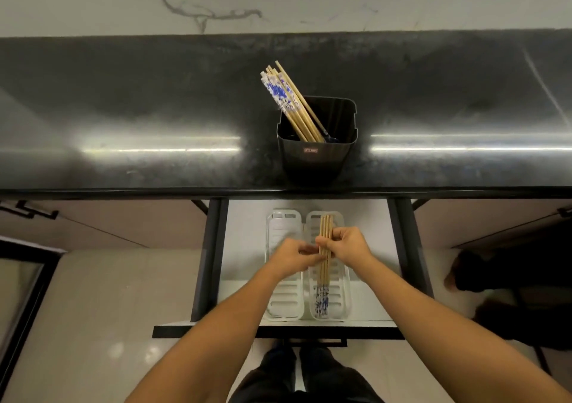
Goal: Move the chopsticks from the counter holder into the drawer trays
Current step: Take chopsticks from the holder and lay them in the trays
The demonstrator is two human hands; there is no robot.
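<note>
A black holder (315,158) stands at the front edge of the dark counter with several bamboo chopsticks (288,102) leaning left out of it, their tops patterned blue and white. Below, an open drawer holds two white slotted trays side by side: the left tray (283,300) and the right tray (339,297). A bundle of chopsticks (325,266) lies lengthwise over the right tray, blue-patterned ends toward me. My right hand (348,244) grips the bundle near its middle. My left hand (292,257) touches the same bundle from the left with its fingertips.
The black counter (154,124) runs the full width, with a marble wall behind. The drawer's dark side rails (210,260) flank the trays. Cabinet fronts with black handles (31,212) sit on both sides. My legs show below the drawer front.
</note>
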